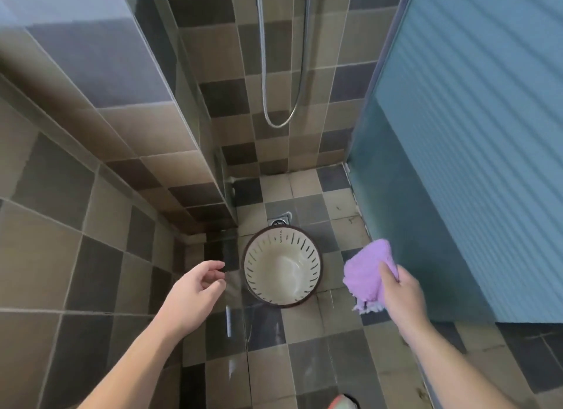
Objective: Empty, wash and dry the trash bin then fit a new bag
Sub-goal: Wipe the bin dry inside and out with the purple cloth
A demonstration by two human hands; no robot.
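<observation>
Trash bin [281, 268] hides part of floor drain [278, 219].

bins: one trash bin [281, 267] stood there
cloths: one purple cloth [367, 271]
hands: two
hoses: one shower hose [265, 73]
drains: one floor drain [278, 219]

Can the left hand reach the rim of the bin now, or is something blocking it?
Probably yes. The left hand is open and empty beside the bin, and nothing shows between its fingers and the rim.
</observation>
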